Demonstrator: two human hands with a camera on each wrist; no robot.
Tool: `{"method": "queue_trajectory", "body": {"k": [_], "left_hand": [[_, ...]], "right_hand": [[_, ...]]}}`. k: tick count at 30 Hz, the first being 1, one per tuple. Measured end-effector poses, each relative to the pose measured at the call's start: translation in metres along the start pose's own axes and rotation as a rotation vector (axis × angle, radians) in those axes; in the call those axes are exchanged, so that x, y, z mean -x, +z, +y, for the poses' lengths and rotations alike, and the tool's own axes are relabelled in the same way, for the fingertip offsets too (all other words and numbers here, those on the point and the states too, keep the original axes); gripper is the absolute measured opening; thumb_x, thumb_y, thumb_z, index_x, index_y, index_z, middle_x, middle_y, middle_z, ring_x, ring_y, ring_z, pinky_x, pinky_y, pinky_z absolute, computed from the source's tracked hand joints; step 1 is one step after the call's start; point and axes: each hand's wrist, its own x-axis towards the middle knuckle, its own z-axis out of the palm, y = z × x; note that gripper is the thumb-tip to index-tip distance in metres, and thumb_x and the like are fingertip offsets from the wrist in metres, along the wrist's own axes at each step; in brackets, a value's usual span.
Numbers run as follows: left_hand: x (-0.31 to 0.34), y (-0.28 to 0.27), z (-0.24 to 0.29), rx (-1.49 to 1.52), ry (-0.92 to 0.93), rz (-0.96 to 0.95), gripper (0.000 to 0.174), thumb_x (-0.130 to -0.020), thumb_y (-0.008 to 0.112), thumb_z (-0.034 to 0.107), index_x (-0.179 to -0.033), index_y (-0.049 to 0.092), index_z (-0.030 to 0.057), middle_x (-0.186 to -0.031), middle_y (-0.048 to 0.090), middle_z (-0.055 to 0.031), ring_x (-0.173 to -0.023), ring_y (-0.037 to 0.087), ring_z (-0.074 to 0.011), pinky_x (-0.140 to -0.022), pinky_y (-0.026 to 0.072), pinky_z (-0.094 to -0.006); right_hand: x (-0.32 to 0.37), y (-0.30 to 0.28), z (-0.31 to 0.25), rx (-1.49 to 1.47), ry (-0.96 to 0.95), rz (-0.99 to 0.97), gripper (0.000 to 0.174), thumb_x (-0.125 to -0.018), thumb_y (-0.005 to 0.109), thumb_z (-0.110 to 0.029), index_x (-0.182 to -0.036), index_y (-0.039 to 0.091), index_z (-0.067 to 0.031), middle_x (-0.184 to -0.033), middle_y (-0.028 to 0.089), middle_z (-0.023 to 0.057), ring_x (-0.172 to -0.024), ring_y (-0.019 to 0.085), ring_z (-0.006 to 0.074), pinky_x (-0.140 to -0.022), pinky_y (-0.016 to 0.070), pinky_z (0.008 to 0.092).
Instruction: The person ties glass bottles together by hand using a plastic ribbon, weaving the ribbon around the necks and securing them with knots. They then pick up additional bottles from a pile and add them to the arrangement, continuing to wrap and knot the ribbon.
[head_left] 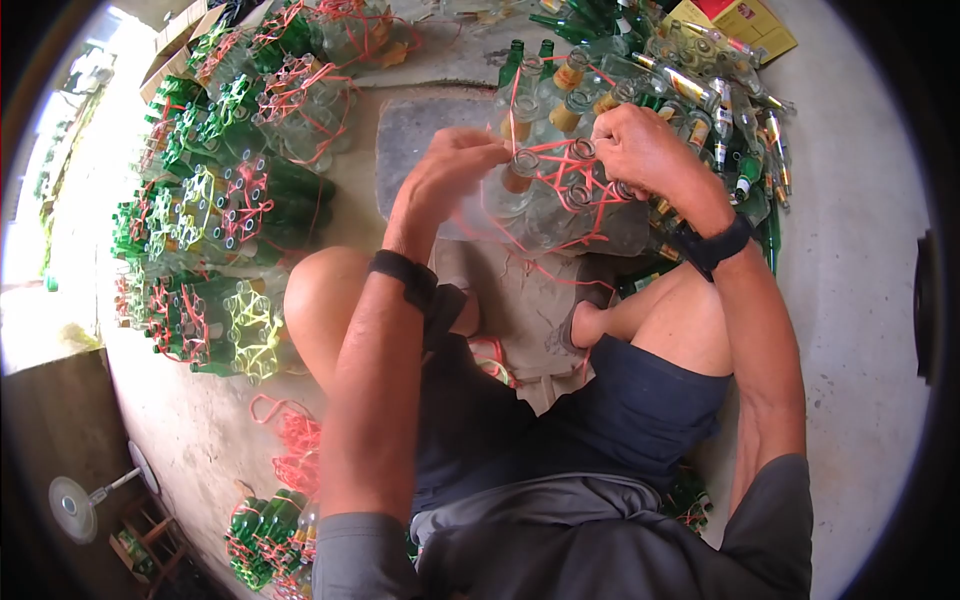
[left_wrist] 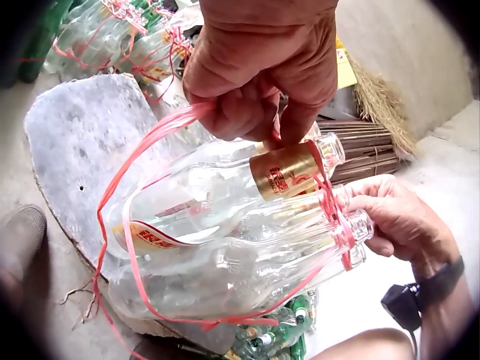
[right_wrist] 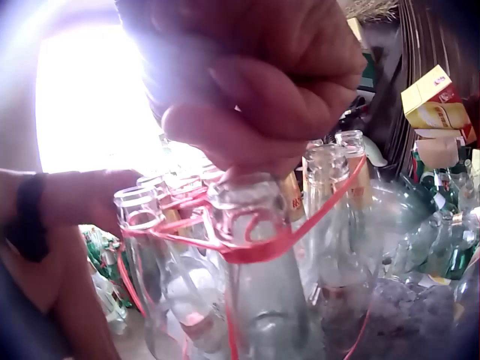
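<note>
In the head view's upper centre, the person's left hand [head_left: 450, 175] has its fingers curled together, pinching a shiny pink-red plastic ribbon [left_wrist: 174, 122] just above the bottle necks. The right hand [head_left: 655, 155], further right in that view, is curled closed against the glass mouths; its own wrist view shows it touching one rim, but what it pinches is hidden, so I cannot tell.

Between and below the hands, a cluster of clear, colourless glass bottles [head_left: 540, 215] stands upright on a flat grey slab [head_left: 410, 140]. The ribbon winds round their necks and crosses between the mouths, while a looser strand circles the bodies. One bottle has a gold neck label [left_wrist: 289, 171] with red print. Ribbon-tied green and clear bundles [head_left: 225, 195] fill the upper left; loose bottles [head_left: 690, 110] lie heaped at upper right.
</note>
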Motion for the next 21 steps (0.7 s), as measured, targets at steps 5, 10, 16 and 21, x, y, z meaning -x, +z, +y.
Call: {"method": "queue_trajectory", "body": {"k": [5,10,16,21], "left_hand": [[0.007,0.003,0.004,0.022,-0.027,0.049,0.026,-0.088,0.077,0.024,-0.102,0.079,0.0022,-0.065,0.049,0.0091,-0.054,0.034,-0.0025,-0.048,0.0245,-0.0244],[0.0,0.004,0.0,-0.129,0.042,0.145,0.024,-0.087,0.078,0.023,-0.096,0.08,0.0003,-0.066,0.053,0.0082,-0.056,0.039,-0.0037,-0.049,0.0282,-0.027],[-0.003,0.002,0.0,-0.27,0.182,0.182,0.025,-0.087,0.076,0.02,-0.093,0.08,-0.0034,-0.067,0.056,0.0073,-0.059,0.045,-0.0043,-0.051,0.0344,-0.0272],[-0.004,-0.004,0.004,-0.397,0.283,0.249,0.025,-0.086,0.074,0.019,-0.093,0.077,-0.0048,-0.062,0.054,0.0031,-0.061,0.046,-0.0048,-0.052,0.039,-0.0293]], "right_hand": [[-0.005,0.004,0.002,-0.105,0.039,-0.053,0.016,-0.085,0.053,-0.002,-0.071,0.058,0.0024,-0.058,0.064,0.0113,-0.037,0.056,0.0165,-0.036,0.042,0.0339],[-0.008,0.002,0.004,-0.153,0.078,-0.116,0.016,-0.086,0.053,-0.002,-0.071,0.059,0.0021,-0.061,0.067,0.0108,-0.037,0.055,0.0155,-0.036,0.0413,0.0329],[-0.01,0.003,0.012,-0.292,0.082,-0.143,0.018,-0.081,0.049,-0.002,-0.065,0.057,0.0002,-0.065,0.071,0.0134,-0.041,0.059,0.0149,-0.038,0.0429,0.0352],[-0.006,0.015,0.028,-0.035,-0.162,-0.008,0.017,-0.09,0.056,-0.008,-0.082,0.067,0.0023,-0.062,0.066,0.0144,-0.053,0.062,0.0204,-0.052,0.0466,0.0363]]}}
